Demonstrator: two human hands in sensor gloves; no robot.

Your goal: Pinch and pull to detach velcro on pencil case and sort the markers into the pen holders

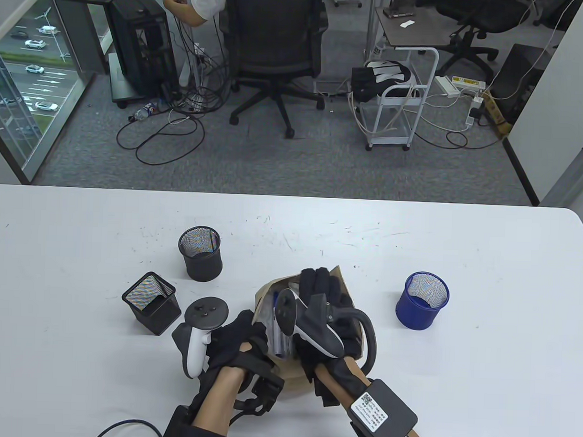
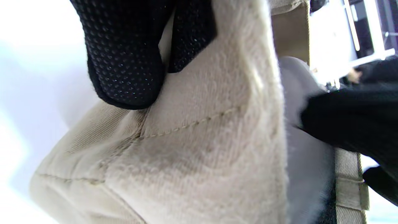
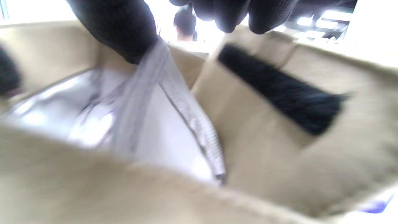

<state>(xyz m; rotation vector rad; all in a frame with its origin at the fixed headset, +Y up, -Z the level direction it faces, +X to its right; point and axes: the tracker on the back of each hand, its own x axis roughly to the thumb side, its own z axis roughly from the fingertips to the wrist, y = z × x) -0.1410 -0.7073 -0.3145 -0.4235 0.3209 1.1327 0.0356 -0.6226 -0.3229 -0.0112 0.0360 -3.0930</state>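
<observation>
The beige pencil case (image 1: pixel 269 294) lies open near the table's front edge, with markers (image 1: pixel 279 335) showing inside. My left hand (image 1: pixel 255 333) grips the case's left rim; in the left wrist view its fingertips (image 2: pixel 124 68) pinch the fuzzy velcro edge (image 2: pixel 211 140). My right hand (image 1: pixel 316 282) reaches into the opening, its fingers stretched out over the far flap. In the right wrist view its thumb (image 3: pixel 124 34) touches the end of a grey marker (image 3: pixel 174 93) and the other fingers are apart above it. A black velcro strip (image 3: pixel 279 93) sits on the inner flap.
A round black mesh holder (image 1: pixel 200 253) and a square black mesh holder (image 1: pixel 151 303) stand left of the case. A blue mesh holder (image 1: pixel 422 299) stands to its right. Beyond the table's far edge are office chairs, a cart and a seated person.
</observation>
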